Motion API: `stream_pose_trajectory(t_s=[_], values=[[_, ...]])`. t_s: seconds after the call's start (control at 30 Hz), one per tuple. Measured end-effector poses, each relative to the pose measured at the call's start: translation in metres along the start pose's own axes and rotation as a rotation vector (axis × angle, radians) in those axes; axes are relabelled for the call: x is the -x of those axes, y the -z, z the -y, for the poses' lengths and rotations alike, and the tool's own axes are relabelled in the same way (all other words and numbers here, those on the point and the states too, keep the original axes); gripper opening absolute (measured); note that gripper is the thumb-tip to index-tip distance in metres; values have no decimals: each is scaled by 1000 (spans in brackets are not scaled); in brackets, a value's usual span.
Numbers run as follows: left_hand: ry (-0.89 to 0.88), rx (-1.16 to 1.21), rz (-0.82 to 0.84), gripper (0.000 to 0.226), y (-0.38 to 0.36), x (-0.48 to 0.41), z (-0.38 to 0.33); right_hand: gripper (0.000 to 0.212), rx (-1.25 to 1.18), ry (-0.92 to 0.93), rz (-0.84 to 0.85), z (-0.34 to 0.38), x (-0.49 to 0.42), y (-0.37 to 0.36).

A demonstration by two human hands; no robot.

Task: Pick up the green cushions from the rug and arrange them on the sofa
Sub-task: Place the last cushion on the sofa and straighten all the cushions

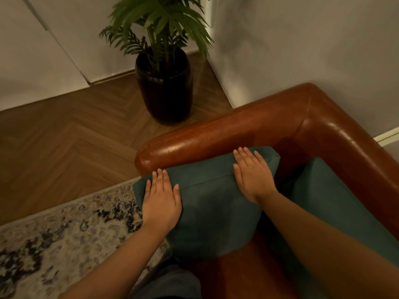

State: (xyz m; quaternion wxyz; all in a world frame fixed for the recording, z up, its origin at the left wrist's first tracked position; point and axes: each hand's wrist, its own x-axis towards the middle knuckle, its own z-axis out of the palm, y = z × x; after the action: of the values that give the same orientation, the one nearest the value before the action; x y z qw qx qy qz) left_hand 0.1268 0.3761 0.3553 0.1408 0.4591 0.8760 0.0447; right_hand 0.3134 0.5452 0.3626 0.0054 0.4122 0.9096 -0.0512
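Note:
A green cushion (212,203) leans against the left armrest of the brown leather sofa (248,130). My left hand (160,201) lies flat on the cushion's near left corner, fingers together and extended. My right hand (252,175) lies flat on its far top edge, palm down. Neither hand curls around the fabric. A second green cushion (330,197) stands against the sofa's backrest to the right, partly hidden by my right forearm.
A patterned rug (64,234) covers the floor at lower left, beside the sofa. A dark pot with a green plant (165,89) stands on the herringbone wood floor beyond the armrest. White walls close off the corner behind.

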Motion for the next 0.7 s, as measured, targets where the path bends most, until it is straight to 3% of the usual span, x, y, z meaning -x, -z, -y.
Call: stream_pose_trajectory(t_s=[0.33,0.43,0.5,0.6,0.7], values=[[-11,41,-19,86,-7,8,3,75,17,8,61,-2,5,-2],[-75,48,-28,84,2,13,-2,63,-27,21,-77,-1,18,4],[-239,45,-55,74,4,22,-9,50,-108,59,-236,2,38,0],[-476,47,-73,61,-4,42,-19,46,-195,103,-340,13,70,-17],[-440,37,-102,57,-22,53,-17,47,-232,57,-350,20,85,-38]])
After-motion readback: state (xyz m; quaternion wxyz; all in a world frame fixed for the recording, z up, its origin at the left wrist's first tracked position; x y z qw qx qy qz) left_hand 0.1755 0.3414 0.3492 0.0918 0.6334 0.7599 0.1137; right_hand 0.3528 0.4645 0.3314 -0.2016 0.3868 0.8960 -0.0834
